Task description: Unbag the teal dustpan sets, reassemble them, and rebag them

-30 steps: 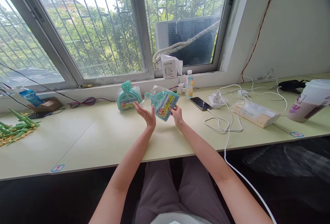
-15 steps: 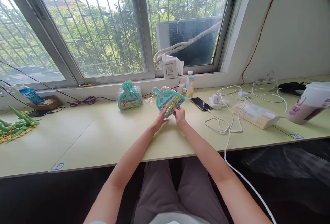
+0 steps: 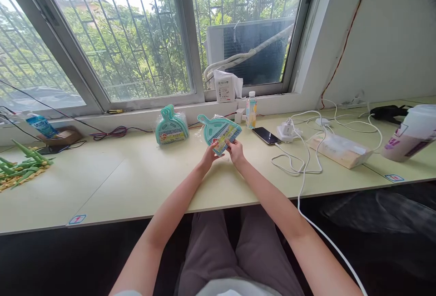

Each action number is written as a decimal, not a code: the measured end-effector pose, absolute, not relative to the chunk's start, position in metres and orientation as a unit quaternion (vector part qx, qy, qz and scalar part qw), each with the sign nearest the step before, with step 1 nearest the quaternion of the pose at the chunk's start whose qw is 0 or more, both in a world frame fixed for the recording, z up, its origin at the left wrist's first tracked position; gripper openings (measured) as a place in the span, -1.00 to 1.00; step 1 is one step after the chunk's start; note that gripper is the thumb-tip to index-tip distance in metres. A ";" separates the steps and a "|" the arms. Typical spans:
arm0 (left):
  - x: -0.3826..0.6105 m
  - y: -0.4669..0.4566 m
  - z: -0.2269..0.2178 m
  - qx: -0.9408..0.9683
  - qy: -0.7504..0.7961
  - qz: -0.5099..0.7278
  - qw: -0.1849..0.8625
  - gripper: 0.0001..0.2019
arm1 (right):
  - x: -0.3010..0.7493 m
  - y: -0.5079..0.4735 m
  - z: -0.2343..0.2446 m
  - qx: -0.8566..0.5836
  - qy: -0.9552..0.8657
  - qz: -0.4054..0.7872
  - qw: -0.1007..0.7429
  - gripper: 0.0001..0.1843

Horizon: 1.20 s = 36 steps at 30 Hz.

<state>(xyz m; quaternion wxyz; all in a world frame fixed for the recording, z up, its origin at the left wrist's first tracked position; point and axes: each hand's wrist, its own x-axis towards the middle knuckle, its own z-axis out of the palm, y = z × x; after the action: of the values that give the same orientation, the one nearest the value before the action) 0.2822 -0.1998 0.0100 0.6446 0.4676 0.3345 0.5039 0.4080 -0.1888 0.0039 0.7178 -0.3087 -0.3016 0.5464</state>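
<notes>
Holding a yellow-labelled teal dustpan (image 3: 211, 127), with its handle slanting up to the left, over the worktop (image 3: 146, 182), by its lower edge between left hand (image 3: 209, 155) and right hand (image 3: 235, 151), both with fingers closed on it. Flanked by a plastic-wrapped stack of similar dustpans (image 3: 171, 127) beyond the hands to the left, and by a drink bottle (image 3: 251, 112) and phone (image 3: 266, 136) to their right.

My left hand (image 3: 210, 156) and right hand (image 3: 235, 151) hold the near edge of a teal dustpan (image 3: 213, 129), its handle (image 3: 203, 118) pointing away to the left. Left of this dustpan stands a wrapped bundle of similar ones (image 3: 171, 127); right of it, a bottle (image 3: 251, 111) and a phone (image 3: 265, 136).
</notes>
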 end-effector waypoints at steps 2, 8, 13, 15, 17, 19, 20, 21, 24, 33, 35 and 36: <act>0.278 -0.199 0.014 0.455 0.329 0.544 0.624 -0.55 | 0.407 -0.189 0.003 -0.307 -0.304 0.546 0.718 -0.80; 0.274 -0.201 0.015 0.465 0.321 0.512 0.646 -0.53 | 0.404 -0.189 0.003 -0.301 -0.308 0.553 0.713 -0.81; 0.284 -0.200 0.008 0.485 0.338 0.485 0.644 -0.52 | 0.407 -0.188 0.004 -0.301 -0.311 0.546 0.717 -0.83; 0.282 -0.197 0.008 0.478 0.368 0.523 0.603 -0.55 | 0.406 -0.188 0.003 -0.306 -0.315 0.541 0.717 -0.81; 0.278 -0.195 0.009 0.485 0.395 0.540 0.562 -0.56 | 0.405 -0.188 0.002 -0.316 -0.323 0.537 0.712 -0.81; 0.274 -0.192 0.010 0.496 0.408 0.541 0.543 -0.58 | 0.406 -0.187 0.002 -0.324 -0.334 0.539 0.702 -0.85; 0.272 -0.191 0.011 0.497 0.409 0.541 0.541 -0.59 | 0.406 -0.186 0.003 -0.332 -0.339 0.542 0.694 -0.89; 0.270 -0.190 0.011 0.493 0.410 0.543 0.542 -0.60 | 0.408 -0.185 0.004 -0.344 -0.344 0.545 0.682 -0.92; 0.264 -0.184 0.011 0.464 0.412 0.555 0.554 -0.60 | 0.416 -0.182 0.006 -0.421 -0.373 0.517 0.645 -0.69; 0.240 -0.169 0.006 0.384 0.388 0.578 0.607 -0.60 | 0.425 -0.181 -0.010 -0.620 -0.606 0.140 0.478 -0.43; 0.240 -0.170 0.006 0.388 0.388 0.567 0.615 -0.62 | 0.426 -0.180 -0.011 -0.644 -0.588 0.132 0.472 -0.41; 0.241 -0.171 0.006 0.393 0.387 0.561 0.618 -0.63 | 0.428 -0.179 -0.012 -0.655 -0.573 0.133 0.475 -0.44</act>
<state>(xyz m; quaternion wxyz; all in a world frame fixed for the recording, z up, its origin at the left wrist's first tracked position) 0.2408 -0.1707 0.0062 0.6179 0.3928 0.3865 0.5607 0.4280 -0.1786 -0.0118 0.4745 -0.6552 -0.5725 0.1333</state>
